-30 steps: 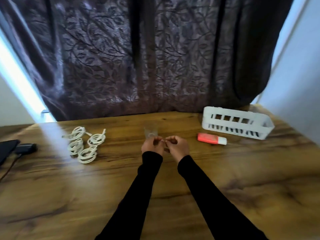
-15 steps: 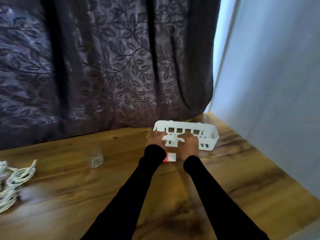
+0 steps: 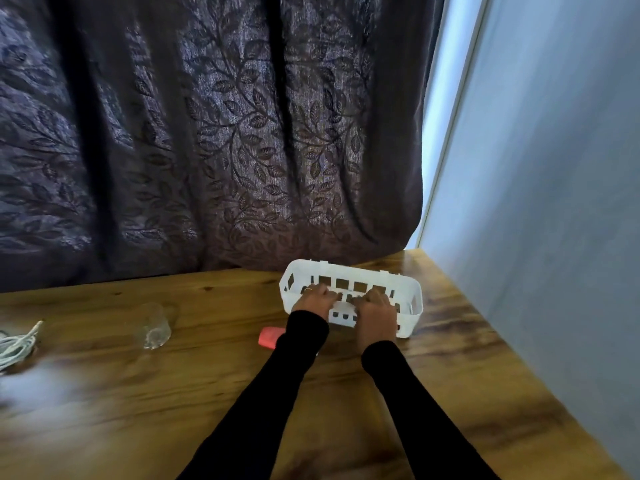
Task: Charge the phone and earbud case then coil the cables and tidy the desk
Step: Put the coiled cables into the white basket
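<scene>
1. I see both hands on the near wall of the white slotted plastic basket [image 3: 408,295] at the tabletop's [image 3: 207,393] far right: left hand [image 3: 313,301] and right hand [image 3: 375,311], each grip curled over the rim.
2. White coiled cables [image 3: 15,346] lie at the far left edge; a clear glass [image 3: 154,325] and a coral-pink block [image 3: 272,337] sit between.
3. Since half a second ago, the block shows left of my sleeve.

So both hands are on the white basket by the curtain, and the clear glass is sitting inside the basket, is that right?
Not quite. Both hands, left hand and right hand, do grip the white basket, but the clear glass stands outside it, on the desk well to the left. The head view shows this.
</scene>
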